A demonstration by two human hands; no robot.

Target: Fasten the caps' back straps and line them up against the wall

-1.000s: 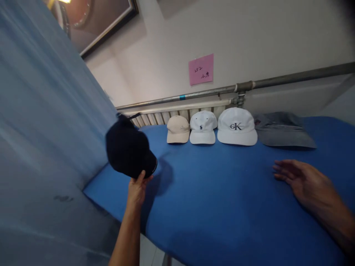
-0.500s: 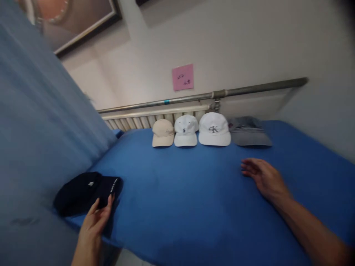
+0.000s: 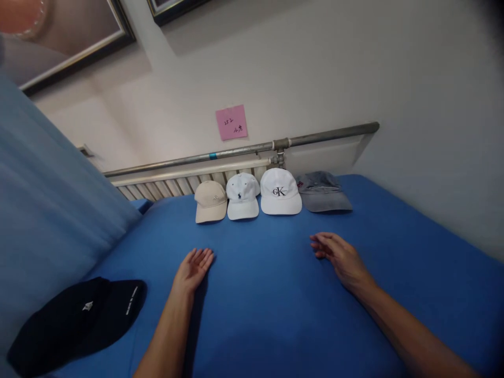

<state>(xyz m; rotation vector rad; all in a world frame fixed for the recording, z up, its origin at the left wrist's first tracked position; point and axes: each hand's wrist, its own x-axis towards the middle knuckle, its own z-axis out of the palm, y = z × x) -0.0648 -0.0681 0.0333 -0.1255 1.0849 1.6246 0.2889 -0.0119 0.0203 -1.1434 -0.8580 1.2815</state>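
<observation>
My left hand is over the blue-covered bed, palm up, fingers stretched out and nothing in it. To its left lies a dark navy baseball cap with a small white emblem and white lettering on the brim. My right hand hovers with loosely curved fingers, holding nothing, nearest the grey cap. Along the far edge stand a beige cap, a white cap with a small dark logo, and a white cap with black "CK" letters, in a row with the grey one.
A blue sheet covers the bed. Behind it are a radiator and a metal pipe along the wall. A pink note is stuck above. A blue curtain hangs at left, under a framed picture.
My left hand has let go of the navy cap's brim and moved right, over the bed. The navy cap stays at the left. The view has shifted to the right.
</observation>
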